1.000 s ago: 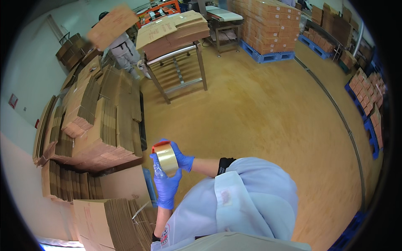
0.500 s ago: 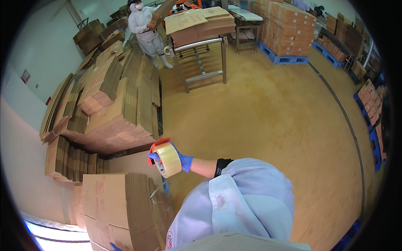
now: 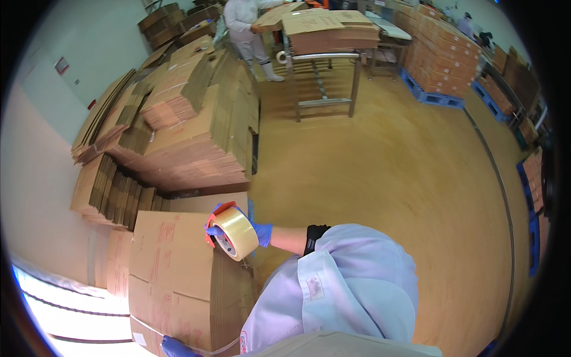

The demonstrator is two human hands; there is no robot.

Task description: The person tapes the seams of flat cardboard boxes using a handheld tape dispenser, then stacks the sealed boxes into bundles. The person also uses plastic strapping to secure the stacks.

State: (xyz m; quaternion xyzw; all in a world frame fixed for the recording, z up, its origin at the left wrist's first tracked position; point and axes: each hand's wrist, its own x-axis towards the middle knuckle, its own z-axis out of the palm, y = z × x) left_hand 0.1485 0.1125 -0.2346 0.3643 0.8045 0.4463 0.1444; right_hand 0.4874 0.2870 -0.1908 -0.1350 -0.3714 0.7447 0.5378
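My right hand (image 3: 263, 234), in a blue glove, is closed around a red handheld tape dispenser (image 3: 223, 207) carrying a wide roll of clear tape (image 3: 240, 233). It hovers over the upper right part of a bundle of flat cardboard boxes (image 3: 172, 256). Low in the view, my left hand (image 3: 178, 347), also gloved in blue, is at a pale strap (image 3: 146, 325) running across that bundle. Its fingers look closed on the strap; the lower part of the hand is cut off by the picture's edge.
Large stacks of flat cartons (image 3: 196, 140) rise at the left. A metal-legged table (image 3: 324, 104) bears more flat cardboard, with a person in white (image 3: 241, 27) beside it handling a sheet. Packed boxes (image 3: 443, 56) stand on a blue pallet (image 3: 431, 98) at the far right.
My view has shifted left, so the surroundings appear farther right. More of my left hand shows at the strap. The dispenser now overlaps the bundle; the other person's cardboard is lower, beside the table.
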